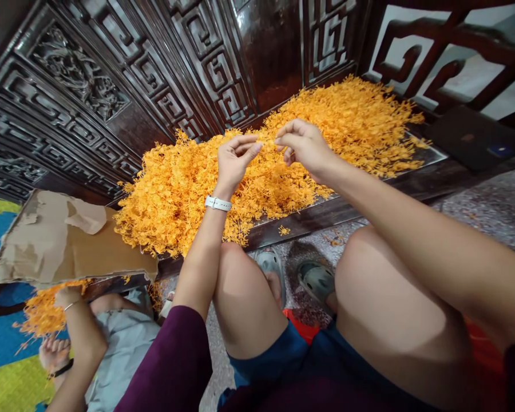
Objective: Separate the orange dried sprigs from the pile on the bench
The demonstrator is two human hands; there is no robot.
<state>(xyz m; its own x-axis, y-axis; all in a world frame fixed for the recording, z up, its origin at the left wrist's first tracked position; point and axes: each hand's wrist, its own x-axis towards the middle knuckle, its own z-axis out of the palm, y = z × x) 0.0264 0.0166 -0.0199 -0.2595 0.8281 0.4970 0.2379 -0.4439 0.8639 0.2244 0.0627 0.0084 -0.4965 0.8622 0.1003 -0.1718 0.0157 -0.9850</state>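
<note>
Orange sprigs (175, 189) looked light and soft, best held by one end; whether left hand (232, 163) or right hand (306, 146) fingers pinched any was unclear.

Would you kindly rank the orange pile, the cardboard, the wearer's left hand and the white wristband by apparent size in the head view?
Largest to smallest:
1. Orange pile
2. Cardboard
3. Left hand
4. White wristband

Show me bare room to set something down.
Left of the heaped orange branching pieces, the torn brown cardboard looks bare. Grey speckled floor shows mostly bare between the dark wooden bench and the bare right forearm. Crowded: the heap, under the left hand and right hand, and lower left, around another person's hand.
</note>
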